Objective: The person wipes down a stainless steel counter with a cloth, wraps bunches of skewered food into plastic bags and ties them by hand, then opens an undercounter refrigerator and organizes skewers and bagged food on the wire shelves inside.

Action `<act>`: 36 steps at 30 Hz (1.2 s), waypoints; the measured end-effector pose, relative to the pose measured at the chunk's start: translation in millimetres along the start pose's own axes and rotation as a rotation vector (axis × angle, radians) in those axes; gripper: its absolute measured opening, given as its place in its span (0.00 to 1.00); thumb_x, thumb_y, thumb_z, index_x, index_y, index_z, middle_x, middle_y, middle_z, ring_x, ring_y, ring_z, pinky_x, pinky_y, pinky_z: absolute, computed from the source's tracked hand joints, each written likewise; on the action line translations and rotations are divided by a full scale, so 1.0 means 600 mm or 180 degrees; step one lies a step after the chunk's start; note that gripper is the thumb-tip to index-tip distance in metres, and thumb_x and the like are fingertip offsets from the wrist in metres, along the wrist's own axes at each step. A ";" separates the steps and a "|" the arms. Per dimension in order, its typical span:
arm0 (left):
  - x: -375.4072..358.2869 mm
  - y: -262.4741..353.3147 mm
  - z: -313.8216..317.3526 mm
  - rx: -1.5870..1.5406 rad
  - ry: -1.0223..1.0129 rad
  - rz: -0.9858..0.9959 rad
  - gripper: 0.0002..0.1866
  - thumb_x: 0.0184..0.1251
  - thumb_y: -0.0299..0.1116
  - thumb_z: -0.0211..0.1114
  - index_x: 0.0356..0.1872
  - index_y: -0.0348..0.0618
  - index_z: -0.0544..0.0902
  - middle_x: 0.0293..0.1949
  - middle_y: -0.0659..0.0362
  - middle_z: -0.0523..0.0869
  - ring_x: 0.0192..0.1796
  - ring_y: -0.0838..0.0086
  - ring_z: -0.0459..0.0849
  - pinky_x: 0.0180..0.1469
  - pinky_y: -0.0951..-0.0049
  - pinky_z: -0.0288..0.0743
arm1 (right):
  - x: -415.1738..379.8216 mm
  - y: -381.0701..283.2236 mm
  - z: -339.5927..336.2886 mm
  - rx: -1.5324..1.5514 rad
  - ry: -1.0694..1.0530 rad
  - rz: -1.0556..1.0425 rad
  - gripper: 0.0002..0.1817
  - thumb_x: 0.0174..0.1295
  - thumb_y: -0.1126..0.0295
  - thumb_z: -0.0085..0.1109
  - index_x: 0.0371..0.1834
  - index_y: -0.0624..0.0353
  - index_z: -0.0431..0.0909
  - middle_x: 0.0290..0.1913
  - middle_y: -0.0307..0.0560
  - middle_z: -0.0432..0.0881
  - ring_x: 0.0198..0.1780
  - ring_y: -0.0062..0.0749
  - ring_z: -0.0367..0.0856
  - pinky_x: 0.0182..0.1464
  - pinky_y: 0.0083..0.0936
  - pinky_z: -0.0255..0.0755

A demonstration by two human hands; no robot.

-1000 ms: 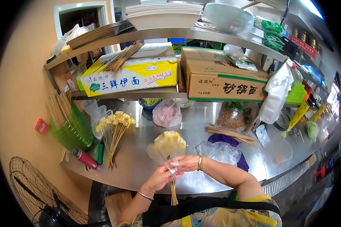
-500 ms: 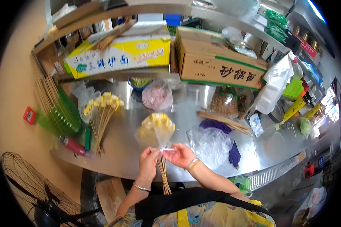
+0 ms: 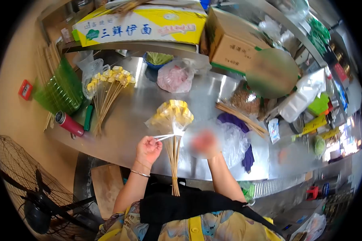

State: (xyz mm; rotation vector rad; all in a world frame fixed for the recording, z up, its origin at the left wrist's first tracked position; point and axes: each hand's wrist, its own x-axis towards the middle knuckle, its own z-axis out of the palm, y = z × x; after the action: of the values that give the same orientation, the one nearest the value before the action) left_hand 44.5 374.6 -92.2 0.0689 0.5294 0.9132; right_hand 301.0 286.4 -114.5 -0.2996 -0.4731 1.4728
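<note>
A bundle of skewers (image 3: 173,160) lies at the middle of the metal table, its yellow and white pieces (image 3: 175,112) at the far end inside a clear plastic bag. White tie ends (image 3: 164,137) run from the gathered neck of the bag to my left hand (image 3: 149,149), whose fingers are pinched on them. My right hand (image 3: 205,142) is right of the bundle, apart from it; a blur covers its fingers, and what it holds, if anything, cannot be made out.
More skewers (image 3: 108,92) with yellow pieces lie at left, near a red bottle (image 3: 70,123) and a green basket (image 3: 60,94). Ahead are a pink-filled bag (image 3: 175,76) and boxes (image 3: 140,29). Crumpled plastic (image 3: 234,142) and purple cloth (image 3: 248,157) lie at right.
My hands have moved apart from the bag's neck, the left to the left with the white tie ends, the right to the right. The camera view has shifted too.
</note>
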 end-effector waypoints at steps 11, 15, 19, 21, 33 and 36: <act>-0.058 -0.016 0.124 0.2284 -0.1505 0.0882 0.17 0.64 0.24 0.47 0.52 0.35 0.77 0.43 0.56 0.82 0.38 0.79 0.80 0.49 0.79 0.71 | 0.084 -0.020 0.186 -0.1887 0.0486 0.0782 0.25 0.59 0.79 0.46 0.62 0.57 0.63 0.59 0.49 0.71 0.40 0.25 0.76 0.41 0.18 0.73; -0.036 -0.005 0.128 0.2935 -0.1626 0.0850 0.16 0.65 0.24 0.52 0.53 0.39 0.77 0.39 0.60 0.83 0.34 0.81 0.81 0.43 0.84 0.73 | 0.109 0.005 0.201 -0.3458 -0.0587 0.0885 0.34 0.56 0.84 0.49 0.68 0.54 0.57 0.58 0.45 0.73 0.48 0.20 0.75 0.46 0.16 0.71; -0.032 0.001 0.134 0.2285 -0.1577 0.0247 0.14 0.62 0.25 0.57 0.49 0.34 0.77 0.43 0.57 0.82 0.39 0.77 0.81 0.46 0.76 0.75 | 0.116 0.009 0.141 -0.3505 -0.0315 0.1308 0.21 0.58 0.80 0.52 0.57 0.60 0.68 0.43 0.37 0.78 0.43 0.19 0.76 0.47 0.18 0.72; -0.034 -0.005 0.130 0.2258 -0.1296 0.0358 0.08 0.58 0.22 0.60 0.39 0.40 0.75 0.35 0.62 0.80 0.35 0.80 0.79 0.43 0.78 0.74 | 0.105 0.017 0.152 -0.3408 0.0019 0.1255 0.13 0.58 0.77 0.54 0.48 0.60 0.74 0.41 0.36 0.78 0.41 0.18 0.76 0.45 0.18 0.72; -0.034 0.026 0.087 0.0719 0.0062 0.0059 0.10 0.54 0.19 0.62 0.26 0.51 0.74 0.20 0.68 0.72 0.24 0.81 0.68 0.34 0.76 0.66 | 0.067 -0.005 0.139 -0.2070 0.1252 0.0476 0.08 0.53 0.77 0.59 0.22 0.54 0.70 0.22 0.32 0.72 0.23 0.16 0.67 0.27 0.16 0.63; -0.046 0.018 0.083 0.0976 0.0138 0.0425 0.10 0.56 0.20 0.61 0.28 0.50 0.71 0.18 0.68 0.68 0.22 0.82 0.66 0.33 0.77 0.65 | 0.063 -0.016 0.108 -0.0920 0.1458 0.0437 0.09 0.52 0.79 0.58 0.20 0.54 0.70 0.19 0.33 0.70 0.20 0.15 0.65 0.22 0.16 0.60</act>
State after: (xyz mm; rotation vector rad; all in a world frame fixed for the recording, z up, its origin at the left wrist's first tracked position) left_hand 46.3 368.0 -34.6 0.3664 0.7089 0.9589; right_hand 279.4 317.0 -48.6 -0.8916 -0.2951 1.4106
